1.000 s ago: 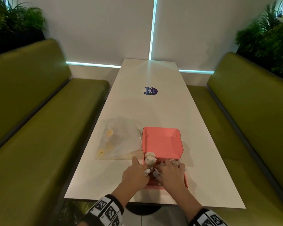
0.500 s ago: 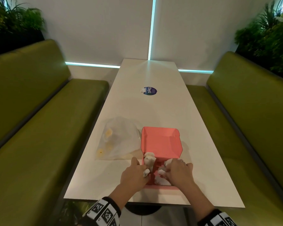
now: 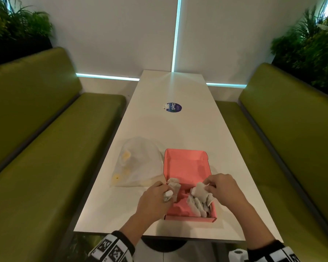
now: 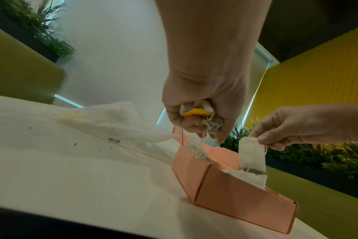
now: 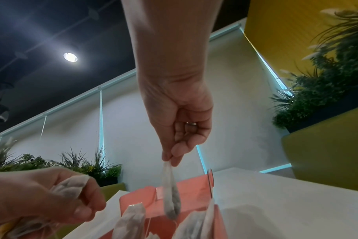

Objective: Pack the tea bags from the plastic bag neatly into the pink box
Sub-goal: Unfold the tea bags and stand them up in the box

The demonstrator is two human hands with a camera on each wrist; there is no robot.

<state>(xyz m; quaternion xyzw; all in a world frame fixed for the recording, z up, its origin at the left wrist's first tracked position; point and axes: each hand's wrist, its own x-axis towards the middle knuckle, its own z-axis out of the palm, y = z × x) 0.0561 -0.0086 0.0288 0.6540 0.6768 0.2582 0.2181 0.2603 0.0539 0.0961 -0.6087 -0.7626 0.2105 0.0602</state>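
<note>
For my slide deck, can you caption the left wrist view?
Left hand grips bunched tea bags; right hand dangles one tea bag over the pink box.

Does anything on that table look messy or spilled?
Yes: dark specks, maybe tea dust, dot the white table beside the plastic bag. The left hand grips a crumpled bunch of tea bags.

Black-and-white marker wristbands [image 3: 112, 248], finger ring [image 5: 191, 123]

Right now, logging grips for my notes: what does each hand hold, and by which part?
Right hand pinches one tea bag by its top edge. Left hand grips a bunch of tea bags, bunched in its fist.
</note>
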